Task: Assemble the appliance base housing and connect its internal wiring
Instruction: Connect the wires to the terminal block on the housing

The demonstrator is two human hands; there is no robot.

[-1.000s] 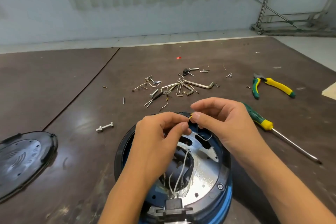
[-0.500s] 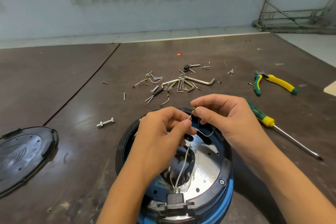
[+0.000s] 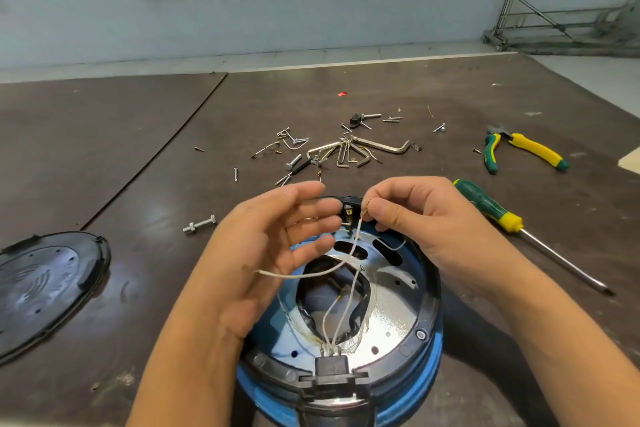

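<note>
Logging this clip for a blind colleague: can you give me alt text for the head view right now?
The right hand pinches the end of a white wire over a round blue base housing on a brown table; the left hand hovers open beside it. A screwdriver, pliers, hex keys, screws and a black cover plate lie around.

The head-worn wide-angle camera looks forward and down across the tabletop (image 3: pixel 433 90). The left hand (image 3: pixel 273 253), the right hand (image 3: pixel 426 229) and the appliance base (image 3: pixel 391 319) fill the lower centre at close range, with both forearms (image 3: pixel 180 374) entering from the bottom edge. The far tabletop edge, the floor (image 3: pixel 311 55) and the wall (image 3: pixel 104 10) occupy the upper third at long range.
</note>
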